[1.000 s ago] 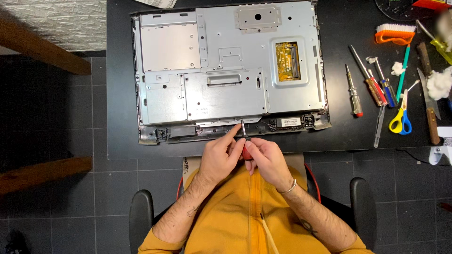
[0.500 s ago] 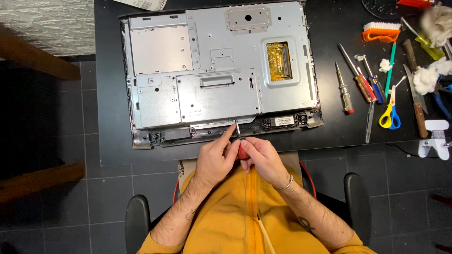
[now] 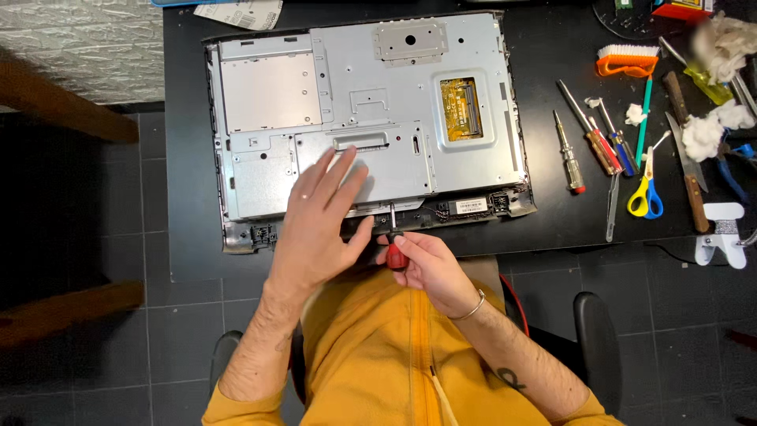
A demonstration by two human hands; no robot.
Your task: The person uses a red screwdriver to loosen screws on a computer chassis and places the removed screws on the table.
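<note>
Right hand point(image 3: 422, 264) is clamped on a red-handled screwdriver point(image 3: 393, 241), shaft upright, tip at the near edge of the opened all-in-one computer chassis point(image 3: 363, 118). Left hand point(image 3: 315, 221), fingers spread, lies flat on the chassis just left of the screwdriver. A white label point(image 3: 471, 207) sits right of the tip. The chassis runs crosswise on the black counter point(image 3: 185, 197).

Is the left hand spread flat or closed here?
Spread flat: the left hand lies palm-down on the metal chassis, fingers extended. The right hand grips a red-handled screwdriver.
</note>
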